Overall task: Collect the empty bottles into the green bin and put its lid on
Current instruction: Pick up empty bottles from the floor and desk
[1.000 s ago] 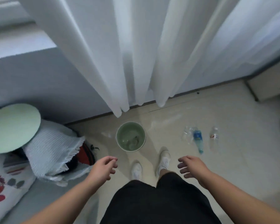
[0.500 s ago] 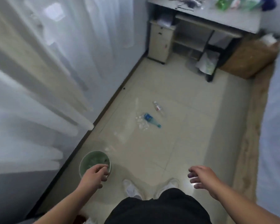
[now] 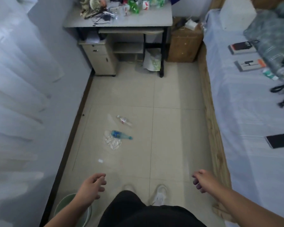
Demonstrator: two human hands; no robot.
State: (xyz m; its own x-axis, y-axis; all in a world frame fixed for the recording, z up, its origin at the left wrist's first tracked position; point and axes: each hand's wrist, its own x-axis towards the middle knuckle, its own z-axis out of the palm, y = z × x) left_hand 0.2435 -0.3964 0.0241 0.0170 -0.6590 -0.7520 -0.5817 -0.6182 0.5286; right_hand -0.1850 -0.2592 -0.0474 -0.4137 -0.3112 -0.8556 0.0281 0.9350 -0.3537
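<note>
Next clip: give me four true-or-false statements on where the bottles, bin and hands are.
1. The left hand and right hand hold nothing. True.
2. The blue-labelled bottle is in the green bin. False: it lies on the floor.
3. The red-labelled bottle lies nearer the desk than the blue-labelled one. True.
4. The green bin stands under the desk. False: it stands by the person's feet, under the left forearm.

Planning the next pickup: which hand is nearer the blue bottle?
Left. The left hand hovers short of the blue bottle, slightly left; the right hand is far to its right.
</note>
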